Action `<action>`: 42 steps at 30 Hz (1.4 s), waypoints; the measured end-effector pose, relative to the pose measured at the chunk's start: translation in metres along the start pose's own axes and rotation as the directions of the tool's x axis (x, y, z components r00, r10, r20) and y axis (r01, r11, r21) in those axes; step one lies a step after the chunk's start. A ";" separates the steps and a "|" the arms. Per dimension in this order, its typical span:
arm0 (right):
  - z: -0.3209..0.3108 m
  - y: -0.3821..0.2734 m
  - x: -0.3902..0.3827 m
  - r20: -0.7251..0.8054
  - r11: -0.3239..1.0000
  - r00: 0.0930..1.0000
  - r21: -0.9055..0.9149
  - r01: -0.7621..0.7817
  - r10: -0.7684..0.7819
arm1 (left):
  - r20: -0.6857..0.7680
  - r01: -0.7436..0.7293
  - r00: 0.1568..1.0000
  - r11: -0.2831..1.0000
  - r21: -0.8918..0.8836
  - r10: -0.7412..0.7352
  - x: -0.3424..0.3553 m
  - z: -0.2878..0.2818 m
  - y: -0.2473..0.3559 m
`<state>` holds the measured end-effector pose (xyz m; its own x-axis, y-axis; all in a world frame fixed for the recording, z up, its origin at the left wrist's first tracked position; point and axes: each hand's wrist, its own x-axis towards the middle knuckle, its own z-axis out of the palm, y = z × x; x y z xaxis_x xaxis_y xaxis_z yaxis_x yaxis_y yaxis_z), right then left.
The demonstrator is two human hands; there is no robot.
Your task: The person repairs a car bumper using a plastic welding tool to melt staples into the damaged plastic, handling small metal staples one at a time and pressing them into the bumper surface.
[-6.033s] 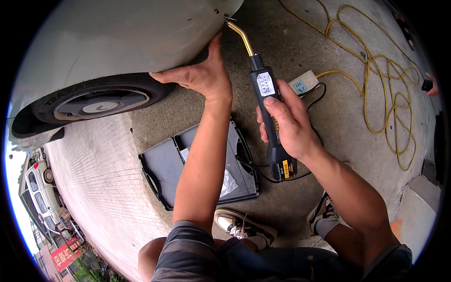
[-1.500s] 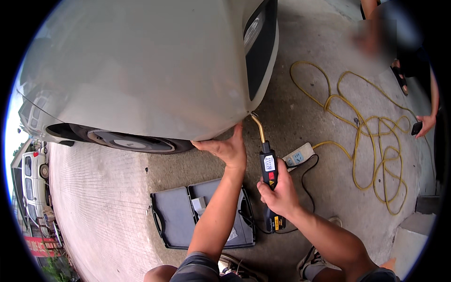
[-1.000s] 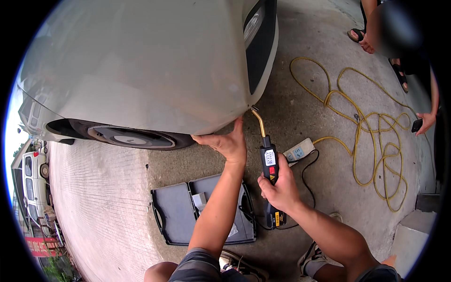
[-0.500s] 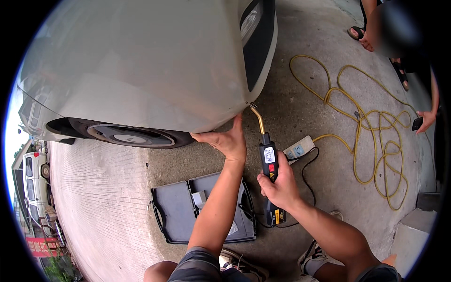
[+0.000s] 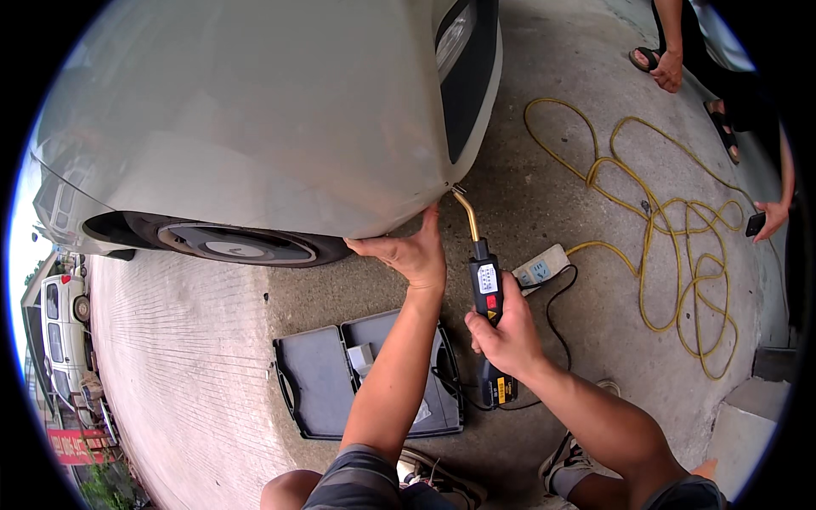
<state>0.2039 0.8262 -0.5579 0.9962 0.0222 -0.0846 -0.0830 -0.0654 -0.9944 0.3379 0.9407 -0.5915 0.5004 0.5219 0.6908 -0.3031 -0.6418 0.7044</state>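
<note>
Your right hand [image 5: 505, 335] grips the black tool [image 5: 485, 277], long axis up-view, brass nozzle [image 5: 469, 214] angled left at the bumper [image 5: 365, 183] edge. Your left hand [image 5: 416, 253], spread wide, touches the bumper.

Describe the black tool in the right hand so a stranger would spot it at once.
Start at the pale grey car body filling the upper left. Below its lower right corner, the person's right hand grips a black, stick-shaped tool. Unlike the flat grey plastic case nearby, it ends in a bent, gold-coloured metal tube.
</note>
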 end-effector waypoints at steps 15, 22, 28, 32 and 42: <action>0.000 0.001 0.000 0.005 1.000 1.000 -0.017 -0.002 0.002 | -0.002 0.010 1.000 1.000 -0.004 -0.010 -0.001 0.000 0.001; -0.002 0.000 0.000 0.000 1.000 1.000 -0.018 0.015 -0.015 | -0.006 0.019 1.000 1.000 -0.016 -0.019 0.000 0.000 0.000; -0.003 0.000 0.001 -0.010 0.998 0.999 -0.027 0.050 -0.050 | -0.018 -0.019 1.000 0.997 -0.068 0.017 0.000 0.001 0.000; -0.003 0.000 -0.002 -0.050 0.997 0.996 0.014 -0.075 0.075 | -0.028 -0.037 0.999 0.997 -0.061 0.035 0.002 0.001 0.000; -0.006 0.003 -0.013 -0.044 0.998 0.999 -0.053 -0.022 0.020 | -0.015 -0.015 1.000 0.998 -0.066 0.014 0.004 0.002 0.002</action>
<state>0.1911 0.8199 -0.5594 0.9946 -0.0231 -0.1014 -0.1034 -0.1182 -0.9876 0.3406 0.9406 -0.5878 0.4838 0.5216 0.7027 -0.3633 -0.6108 0.7035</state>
